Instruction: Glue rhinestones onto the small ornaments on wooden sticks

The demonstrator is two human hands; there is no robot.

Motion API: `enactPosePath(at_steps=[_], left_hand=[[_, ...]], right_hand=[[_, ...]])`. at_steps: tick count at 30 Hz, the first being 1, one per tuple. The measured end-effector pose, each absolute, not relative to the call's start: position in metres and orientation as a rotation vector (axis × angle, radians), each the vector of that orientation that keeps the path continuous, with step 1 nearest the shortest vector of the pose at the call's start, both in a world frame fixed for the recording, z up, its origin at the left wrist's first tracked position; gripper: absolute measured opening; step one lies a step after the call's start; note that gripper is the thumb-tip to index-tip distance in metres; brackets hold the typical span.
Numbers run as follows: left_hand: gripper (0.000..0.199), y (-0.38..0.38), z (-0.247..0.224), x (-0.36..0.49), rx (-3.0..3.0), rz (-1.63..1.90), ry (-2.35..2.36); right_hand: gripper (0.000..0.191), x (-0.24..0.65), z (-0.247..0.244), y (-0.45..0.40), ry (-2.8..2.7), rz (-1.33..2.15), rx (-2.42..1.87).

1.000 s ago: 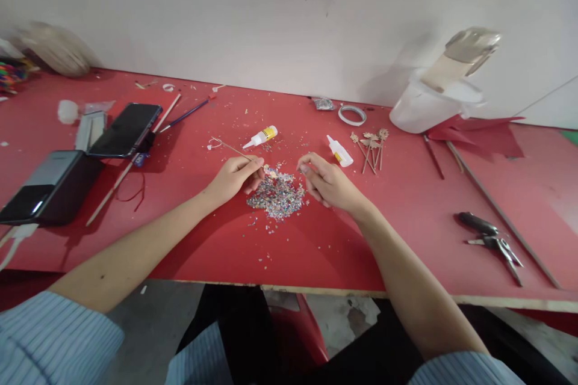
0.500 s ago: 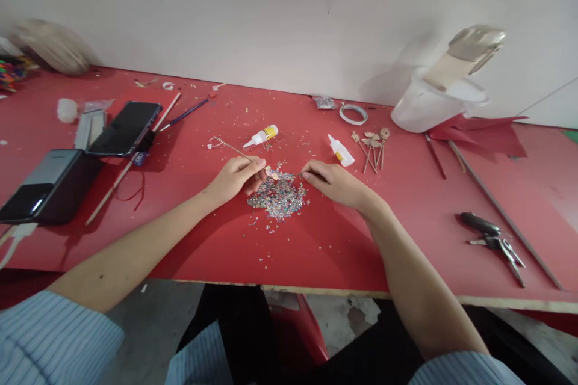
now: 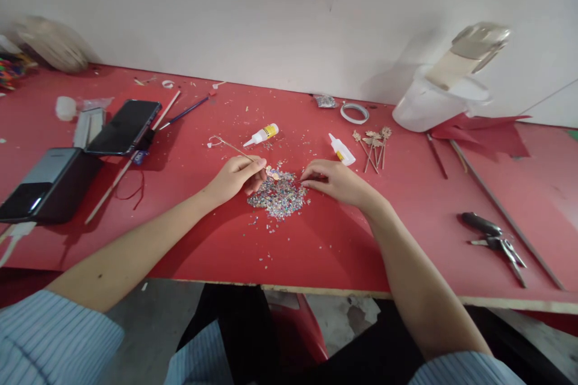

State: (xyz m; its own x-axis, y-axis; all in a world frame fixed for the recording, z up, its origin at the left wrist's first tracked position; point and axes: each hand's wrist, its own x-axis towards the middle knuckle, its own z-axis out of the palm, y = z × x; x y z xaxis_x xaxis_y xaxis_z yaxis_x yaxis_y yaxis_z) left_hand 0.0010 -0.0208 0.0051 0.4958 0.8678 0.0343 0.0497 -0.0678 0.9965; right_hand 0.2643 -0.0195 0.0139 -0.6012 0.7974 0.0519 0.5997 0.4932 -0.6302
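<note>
A thin stick [image 3: 235, 148] is pinched between the thumb and fingers of my left hand [image 3: 232, 180]. Its small pale, shaped end [image 3: 273, 174] pokes out past the thumb, over the back of a pile of shiny sequins [image 3: 282, 197]. At the pile's right edge is my right hand [image 3: 336, 180], thumb and forefinger tips close together. Anything between those tips is too small to make out. A white bottle with a yellow label [image 3: 264, 135] lies behind the pile, and a second white bottle [image 3: 342, 150] lies just beyond my right hand.
Several sticks with leaf-like tops [image 3: 374, 143] lie right of the bottles, near a tape roll [image 3: 354, 112]. A white bucket [image 3: 413, 105] stands back right; keys [image 3: 501, 245] lie front right. On the left are a phone [image 3: 124, 127], a dark box [image 3: 49, 183] and a paintbrush [image 3: 185, 112].
My right hand's fingertips have shifted slightly down toward the sequins and their grip looks a little different. The left hand and its stick stay almost still.
</note>
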Motion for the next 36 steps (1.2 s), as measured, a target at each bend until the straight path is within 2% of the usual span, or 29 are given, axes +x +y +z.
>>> enactPosePath(at_steps=[36], left_hand=[[0.036,-0.0209,0.0038,0.0009,1.521,0.815,0.847]], right_hand=[[0.011,0.2599,0.011,-0.0204,-2.432,0.808,-1.09]])
